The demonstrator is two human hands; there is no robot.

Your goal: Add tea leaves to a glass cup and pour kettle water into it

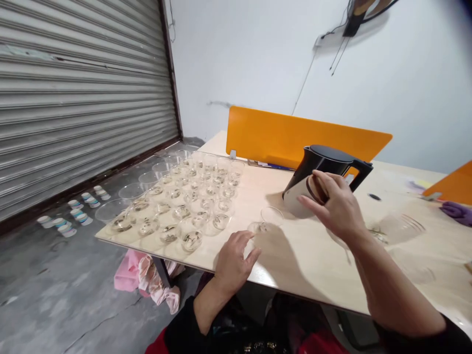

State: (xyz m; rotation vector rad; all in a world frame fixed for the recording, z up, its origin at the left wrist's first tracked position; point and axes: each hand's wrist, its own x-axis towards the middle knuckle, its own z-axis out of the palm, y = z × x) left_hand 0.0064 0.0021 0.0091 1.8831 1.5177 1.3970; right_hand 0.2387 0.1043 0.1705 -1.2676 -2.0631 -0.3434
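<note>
A black and beige electric kettle (pixel 324 167) is tilted over the wooden table (pixel 295 255). My right hand (pixel 335 204) is beside its body, fingers curved against it; the grip is partly hidden. A small clear glass (pixel 267 221) with something dark at its bottom stands just below the kettle. My left hand (pixel 236 258) rests on the table with fingers touching that glass's base. Several clear glasses (pixel 184 201) in rows, each with dark bits inside, fill the table's left part.
An orange divider panel (pixel 295 135) stands behind the kettle. A clear glass bowl (pixel 400 228) sits at the right, a purple cloth (pixel 457 211) farther right. Small white cups (pixel 70 216) lie on the concrete floor by a roller shutter. Pink fabric (pixel 147 278) hangs under the table.
</note>
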